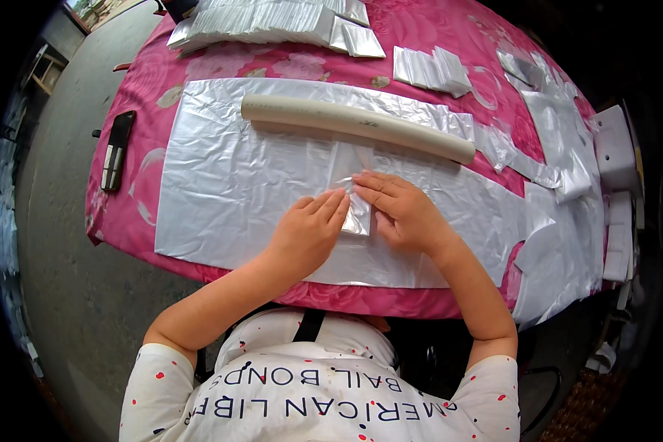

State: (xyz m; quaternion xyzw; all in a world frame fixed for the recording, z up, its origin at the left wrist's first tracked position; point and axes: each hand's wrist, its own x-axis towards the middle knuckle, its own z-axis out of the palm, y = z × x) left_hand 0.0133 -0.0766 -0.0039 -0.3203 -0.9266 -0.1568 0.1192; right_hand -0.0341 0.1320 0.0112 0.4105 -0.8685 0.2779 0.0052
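Note:
A small folded piece of clear plastic film point(356, 219) lies on the large sheet of plastic film point(206, 184) in front of me. My left hand point(311, 227) rests at its left edge, fingers stretched out side by side and pressing down flat. From the other side my right hand point(399, 209) touches its upper part, with straight fingers and the thumb a little apart. Part of the folded piece is hidden under the fingertips. Just beyond my hands, a long beige plastic pipe point(357, 125) lies across the sheet, slanting down to the right.
A pink floral tablecloth point(221, 65) covers the table. Flat folded film packets stand in a long row point(265, 26) at the back, with a smaller stack point(431, 70) to its right. A dark phone-like object point(118, 151) lies left. Loose plastic film point(560, 243) drapes over the right side.

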